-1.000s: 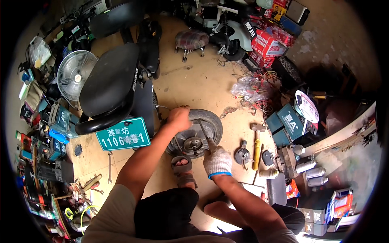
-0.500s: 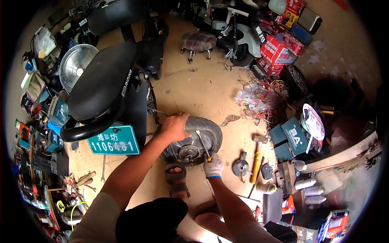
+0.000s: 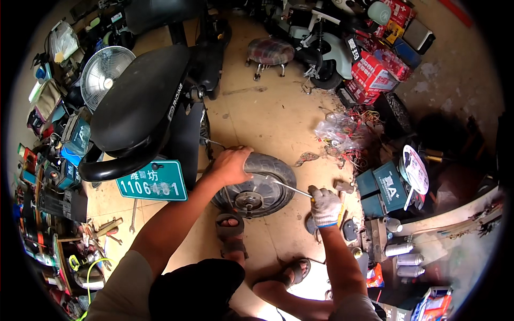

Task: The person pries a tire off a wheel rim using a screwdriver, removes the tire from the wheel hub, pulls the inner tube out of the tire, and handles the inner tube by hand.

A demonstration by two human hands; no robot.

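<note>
A scooter wheel (image 3: pixel 248 202) with a black tyre (image 3: pixel 278 170) lies on its side on the floor before me. My bare left hand (image 3: pixel 231 167) grips the tyre at its far left, thumb on the sidewall and fingers over the tread. In a grey-white work glove, my right hand (image 3: pixel 325 206) is closed round the orange-yellow handle of a long screwdriver (image 3: pixel 293 188). Its metal shaft slants left, and the tip reaches the tyre's inner edge on the right. A second thin metal rod (image 3: pixel 228 196) stands at the rim's left side, below my left hand.
A black scooter seat (image 3: pixel 136 101) and a green plate (image 3: pixel 151 181) are close on the left. A hammer (image 3: pixel 343 186) and a black round part (image 3: pixel 350 230) lie at the right. Beyond are tangled wires (image 3: pixel 342 131), a batteries' teal case (image 3: pixel 388 187) and a plaid stool (image 3: pixel 271 51).
My right hand has swung right and slightly up with the screwdriver, whose shaft now lies flatter across the tyre. My left hand keeps its hold. My right foot has come into view.
</note>
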